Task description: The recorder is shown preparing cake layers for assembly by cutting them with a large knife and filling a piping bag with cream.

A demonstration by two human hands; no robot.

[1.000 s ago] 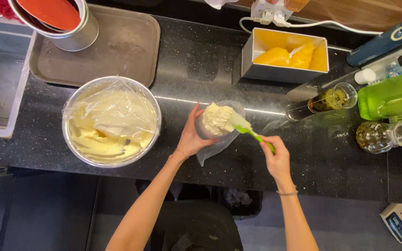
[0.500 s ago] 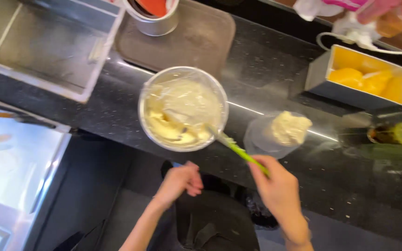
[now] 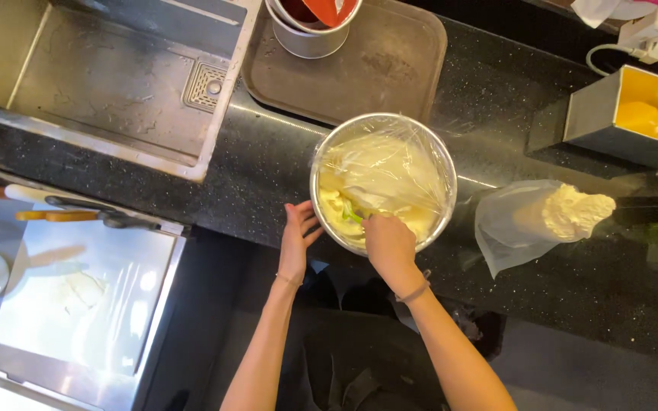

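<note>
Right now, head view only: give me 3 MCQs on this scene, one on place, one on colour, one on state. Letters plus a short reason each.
1. Where does the piping bag lie?
A. in the sink
B. on the counter, right of the steel bowl
C. on the brown tray

2. What colour is the spatula handle in the right hand?
A. green
B. red
C. black

3. How is the steel bowl covered?
A. metal lid
B. fully open
C. cling film, lifted at the near side

Key: 1 B, the bag rests on the black counter. 2 A, green shows by the fingers. 3 C, film spans the far part; the left hand is at the rim.
</note>
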